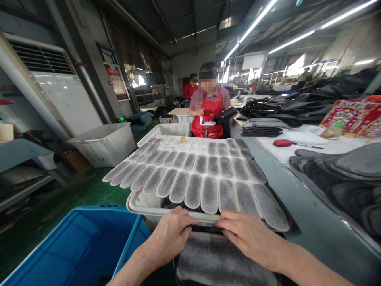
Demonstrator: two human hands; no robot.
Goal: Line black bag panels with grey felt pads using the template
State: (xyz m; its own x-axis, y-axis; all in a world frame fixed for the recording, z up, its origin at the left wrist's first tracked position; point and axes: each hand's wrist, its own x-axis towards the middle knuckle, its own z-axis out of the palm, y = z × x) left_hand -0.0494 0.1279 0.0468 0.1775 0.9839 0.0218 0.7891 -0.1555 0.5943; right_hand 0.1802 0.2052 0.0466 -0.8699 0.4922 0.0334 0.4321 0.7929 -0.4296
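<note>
My left hand is closed in a pinch just below the near rim of a white plastic bin. Facing it, my right hand has its fingers curled the same way. Both pinch the dark top edge of a dark grey, dusty-looking piece, which hangs towards me; the exact grip is partly hidden by the fingers. Just beyond my hands, rows of long, rounded grey pieces with pale edges lie overlapping on a white-dusted surface over the bin. A small yellow object rests at their far end.
A blue crate stands at my left, with a whitish bin farther off. Along the right runs a workbench with stacked dark pieces and a red-handled tool. A co-worker in a red apron stands ahead, holding a dark item.
</note>
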